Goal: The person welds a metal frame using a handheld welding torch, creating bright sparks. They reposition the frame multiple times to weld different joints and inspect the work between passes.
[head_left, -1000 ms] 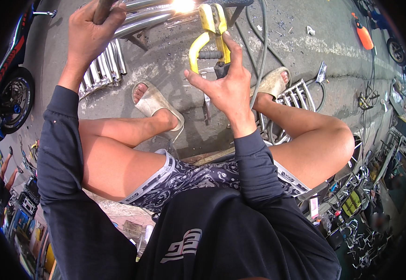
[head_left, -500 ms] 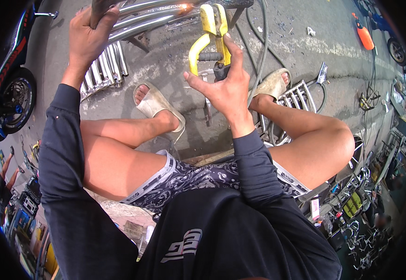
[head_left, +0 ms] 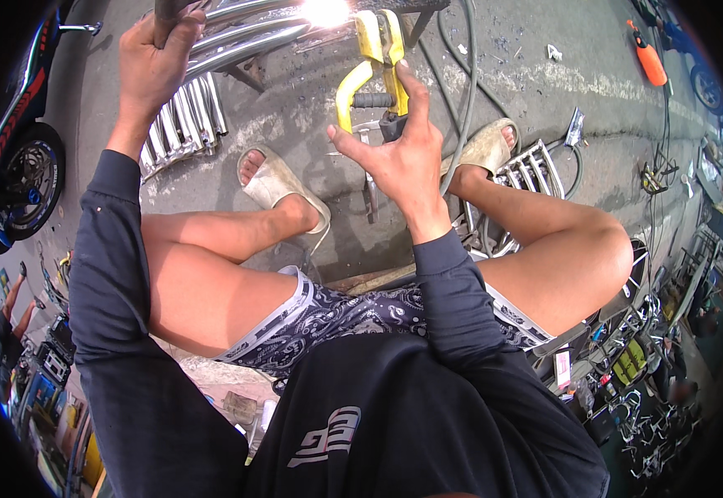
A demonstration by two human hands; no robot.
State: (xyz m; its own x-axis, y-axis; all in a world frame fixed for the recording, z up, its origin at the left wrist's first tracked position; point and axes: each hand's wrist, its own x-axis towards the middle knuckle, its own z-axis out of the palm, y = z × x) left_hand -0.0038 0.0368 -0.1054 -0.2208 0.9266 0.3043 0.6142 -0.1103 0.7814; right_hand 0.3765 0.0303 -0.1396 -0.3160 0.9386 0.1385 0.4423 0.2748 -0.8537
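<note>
Head view, left hand: the left hand (head_left: 152, 62) is clenched round a dark handle (head_left: 169, 10) at the top edge, just above the shiny metal tubes (head_left: 245, 37).
Head view, right hand: the right hand (head_left: 399, 158) grasps the dark grip of a yellow electrode holder (head_left: 378, 58), thumb up along it, index finger stretched out to the left.
Weld point: a bright white glare (head_left: 325, 12) sits on the tubes, just left of the holder's tip.
Cable: a grey cable (head_left: 467, 91) curves down past the right hand.
Ground: a rack of chrome bars (head_left: 183, 124) lies on the concrete (head_left: 295, 116), beside the left sandalled foot (head_left: 274, 184).
Right foot: the right foot (head_left: 482, 149) rests near a small metal grille (head_left: 536, 170).
Left edge: a motorcycle wheel (head_left: 25, 178).
</note>
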